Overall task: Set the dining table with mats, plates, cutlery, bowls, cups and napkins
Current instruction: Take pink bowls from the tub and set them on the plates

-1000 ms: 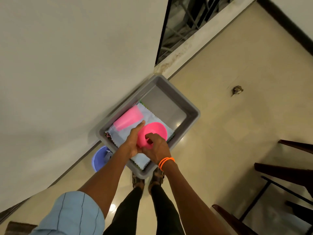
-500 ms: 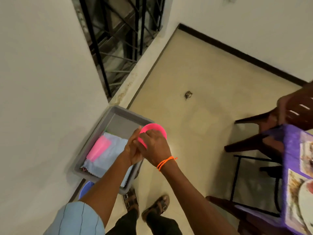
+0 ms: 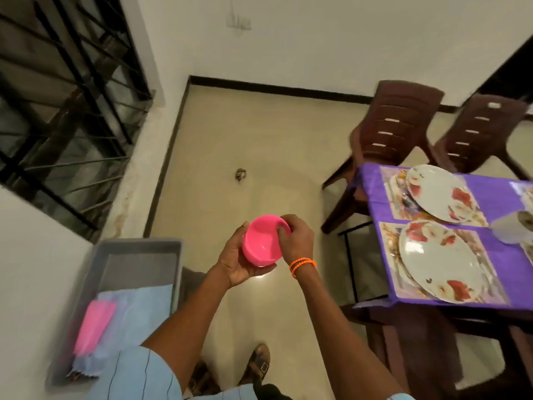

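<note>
Both hands hold round pink plastic bowl [image 3: 261, 246]: left hand [image 3: 234, 262] cups its base, right hand [image 3: 294, 241] pinches its rim. Probably light, stiff, slick; base support safest.

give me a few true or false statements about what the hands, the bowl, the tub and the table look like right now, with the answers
1. Both hands hold the pink bowl. True: the left hand cups it from below and the right hand grips its rim.
2. The bowl sits on the table. False: it is held in the air over the floor, left of the purple-covered table.
3. Two flowered plates lie on mats on the table. True: the near plate and the far plate.
4. The grey tub holds nothing. False: a pink cup lies on a light blue cloth inside it.
5. The right wrist wears a green watch. False: it wears orange bands.
</note>
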